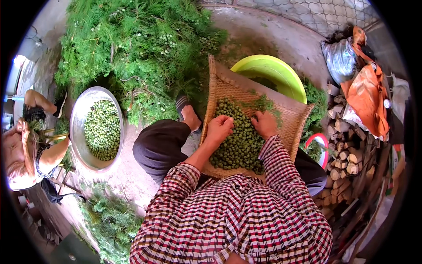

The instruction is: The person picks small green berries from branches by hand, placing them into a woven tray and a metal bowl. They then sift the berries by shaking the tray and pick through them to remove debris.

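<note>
A woven winnowing basket [290, 130] rests across my lap, tilted, with a heap of small green conifer cones [237, 148] in it. Over the left part of the heap is my left hand [220, 129], thumb and fingertips pinched together; whether something small sits between them is hidden. My right hand [265, 124] is at the right edge of the heap, fingers bent down towards the cones, and its grip is unclear. Just beyond it lie loose green sprigs [262, 103] on the weave.
A metal basin [74, 138] with more cones [102, 130] stands left. Cut conifer branches [138, 49] are piled ahead. A yellow-green tub [290, 77] lies behind the basket; a red-rimmed basin [324, 147] and stacked firewood [343, 158] are right. Another person [23, 155] sits far left.
</note>
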`<state>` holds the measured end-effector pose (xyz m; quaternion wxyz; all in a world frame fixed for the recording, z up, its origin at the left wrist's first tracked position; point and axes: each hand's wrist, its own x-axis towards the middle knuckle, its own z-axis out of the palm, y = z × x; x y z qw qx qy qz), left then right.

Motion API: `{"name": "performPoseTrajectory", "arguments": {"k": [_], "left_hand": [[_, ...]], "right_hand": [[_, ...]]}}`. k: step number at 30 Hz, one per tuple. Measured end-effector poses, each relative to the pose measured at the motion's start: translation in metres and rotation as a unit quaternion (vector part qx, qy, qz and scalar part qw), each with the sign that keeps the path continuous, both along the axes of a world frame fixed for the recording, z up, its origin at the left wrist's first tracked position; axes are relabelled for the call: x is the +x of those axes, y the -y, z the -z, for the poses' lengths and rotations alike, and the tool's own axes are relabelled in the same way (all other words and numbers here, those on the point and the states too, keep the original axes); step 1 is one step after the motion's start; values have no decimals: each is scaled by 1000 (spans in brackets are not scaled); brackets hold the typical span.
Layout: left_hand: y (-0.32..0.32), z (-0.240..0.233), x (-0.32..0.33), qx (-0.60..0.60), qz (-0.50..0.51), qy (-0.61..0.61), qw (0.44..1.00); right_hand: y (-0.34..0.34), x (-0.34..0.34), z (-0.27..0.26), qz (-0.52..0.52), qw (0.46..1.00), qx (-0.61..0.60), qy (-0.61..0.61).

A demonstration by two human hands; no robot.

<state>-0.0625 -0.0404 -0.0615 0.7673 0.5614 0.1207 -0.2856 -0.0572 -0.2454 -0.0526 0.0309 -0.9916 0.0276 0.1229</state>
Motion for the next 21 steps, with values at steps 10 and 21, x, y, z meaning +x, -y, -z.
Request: {"name": "performPoseTrajectory", "arguments": {"k": [10, 21], "left_hand": [[-2, 0, 2, -5, 9, 8, 1000], [-4, 0, 1, 14, 14, 3, 1000]], "right_hand": [[39, -21, 10, 29, 986, 161, 5], [35, -20, 16, 34, 946, 319, -40]]}}
